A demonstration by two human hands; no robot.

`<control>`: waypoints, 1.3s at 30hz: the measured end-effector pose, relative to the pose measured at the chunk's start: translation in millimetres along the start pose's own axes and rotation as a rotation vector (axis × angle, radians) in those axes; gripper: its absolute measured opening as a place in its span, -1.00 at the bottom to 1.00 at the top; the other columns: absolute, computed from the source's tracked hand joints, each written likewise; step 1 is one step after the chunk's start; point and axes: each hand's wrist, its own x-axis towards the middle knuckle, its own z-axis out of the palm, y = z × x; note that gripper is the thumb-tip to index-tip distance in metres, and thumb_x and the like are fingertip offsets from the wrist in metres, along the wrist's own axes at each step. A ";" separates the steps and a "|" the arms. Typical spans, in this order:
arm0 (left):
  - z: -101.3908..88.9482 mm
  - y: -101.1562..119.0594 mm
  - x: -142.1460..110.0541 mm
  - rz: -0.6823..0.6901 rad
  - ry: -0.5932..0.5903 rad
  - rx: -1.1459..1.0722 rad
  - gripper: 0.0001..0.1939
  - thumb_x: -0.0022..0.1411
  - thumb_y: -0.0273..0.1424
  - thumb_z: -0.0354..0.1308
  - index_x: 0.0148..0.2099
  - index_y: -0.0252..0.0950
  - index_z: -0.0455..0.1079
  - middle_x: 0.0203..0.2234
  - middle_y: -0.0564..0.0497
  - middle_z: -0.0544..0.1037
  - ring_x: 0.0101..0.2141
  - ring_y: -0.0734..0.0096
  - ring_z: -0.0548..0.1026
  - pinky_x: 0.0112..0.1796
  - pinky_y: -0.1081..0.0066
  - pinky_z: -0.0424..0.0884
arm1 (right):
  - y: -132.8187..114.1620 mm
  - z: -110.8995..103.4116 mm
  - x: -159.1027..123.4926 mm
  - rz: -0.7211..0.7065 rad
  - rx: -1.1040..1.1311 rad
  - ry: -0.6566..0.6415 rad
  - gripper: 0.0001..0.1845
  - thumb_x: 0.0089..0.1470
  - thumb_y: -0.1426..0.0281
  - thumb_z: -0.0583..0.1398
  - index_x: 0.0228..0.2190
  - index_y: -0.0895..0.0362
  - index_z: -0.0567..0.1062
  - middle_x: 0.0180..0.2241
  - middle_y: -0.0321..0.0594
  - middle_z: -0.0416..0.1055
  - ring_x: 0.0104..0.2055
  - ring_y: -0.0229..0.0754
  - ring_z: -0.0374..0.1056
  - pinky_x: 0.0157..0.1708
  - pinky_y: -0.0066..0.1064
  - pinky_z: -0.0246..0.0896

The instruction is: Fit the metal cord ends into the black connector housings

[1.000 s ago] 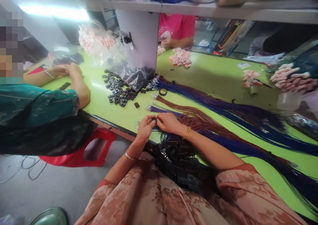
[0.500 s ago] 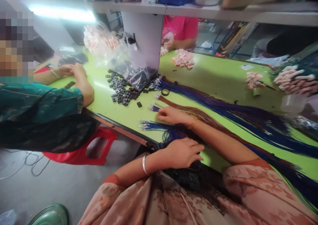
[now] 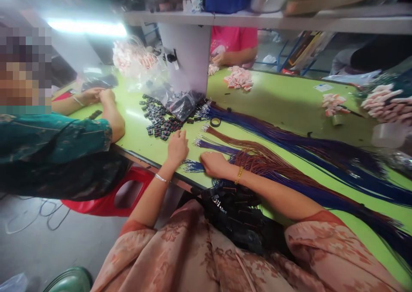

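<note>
At the near edge of the small black plastic connectors (image 3: 161,119), my left hand (image 3: 178,149) reaches down to the table. Its fingers are bent and close together; what lies under the fingertips is hidden. My right hand (image 3: 216,165) is curled closed over the blue wires (image 3: 195,166), close to their metal-tipped ends. Whatever it pinches is hidden. Just beyond it lie a bundle of purple wires (image 3: 206,144) and a bundle of brown wires (image 3: 222,136). A heap of black pieces with wires (image 3: 238,214) rests at my lap, against the table edge.
A roll of tape (image 3: 215,122) lies by a long blue and brown wire bundle (image 3: 273,133). A plastic bag of black parts (image 3: 184,105) leans at the upright panel (image 3: 186,60). A co-worker's arm (image 3: 114,120) rests at left, above a red stool (image 3: 141,193).
My left hand went from beside my right hand to the lap heap, then forward-left to the connectors. My right hand moved from near the purple wire ends back toward the blue ones.
</note>
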 end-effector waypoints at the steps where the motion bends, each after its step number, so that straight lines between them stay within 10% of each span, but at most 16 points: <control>1: 3.1 -11.7 7.1 -0.006 -0.060 0.048 -0.64 0.20 -0.50 -0.01 0.04 -0.39 0.38 -0.06 -0.32 0.41 -0.06 0.03 0.34 -0.01 0.09 0.22 | -0.8 0.2 -0.4 -0.005 -0.030 -0.004 -0.79 0.05 0.51 0.08 -0.24 0.23 0.44 -0.27 0.01 0.47 -0.28 -0.06 0.38 -0.38 -0.36 0.06; 6: 10.9 -35.2 6.5 0.037 -0.087 0.020 -0.78 0.16 -0.49 0.03 -0.17 -0.28 0.45 -0.24 -0.19 0.40 -0.17 0.11 0.35 -0.09 0.16 0.27 | 0.4 0.5 -3.4 0.021 -0.019 0.056 -0.80 0.07 0.49 0.07 -0.23 0.23 0.40 -0.27 0.03 0.45 -0.28 -0.08 0.34 -0.37 -0.37 0.04; 12: -2.2 -34.6 -5.2 -0.187 0.063 -0.608 -0.66 0.02 -0.51 0.15 -0.09 -0.28 0.41 -0.16 -0.07 0.37 -0.33 0.43 0.39 -0.25 0.36 0.36 | 8.6 -2.3 -2.7 0.010 0.435 0.242 -0.91 0.07 0.46 0.06 -0.41 0.15 0.37 -0.47 -0.27 0.37 -0.46 -0.29 0.20 -0.42 -0.46 -0.01; 20: -11.3 -7.6 -38.4 -0.551 -0.215 -1.436 -0.50 -0.11 -0.46 0.36 -0.05 -0.30 0.43 -0.28 -0.02 0.53 -0.28 0.47 0.48 -0.23 0.47 0.37 | 6.4 -4.1 4.2 -0.039 0.846 0.309 -0.90 -0.01 0.39 0.11 -0.48 0.17 0.37 -0.59 -0.40 0.26 -0.54 -0.37 0.10 -0.50 -0.52 -0.02; 39: -11.3 9.5 -60.5 -0.640 -0.377 -1.619 -0.50 -0.07 -0.55 0.34 -0.01 -0.26 0.49 -0.28 -0.01 0.55 -0.32 0.55 0.46 -0.22 0.53 0.39 | 2.6 -2.8 -1.1 0.053 0.731 0.362 -0.85 -0.06 0.37 0.11 -0.58 0.17 0.35 -0.62 -0.37 0.28 -0.55 -0.37 0.09 -0.50 -0.51 -0.06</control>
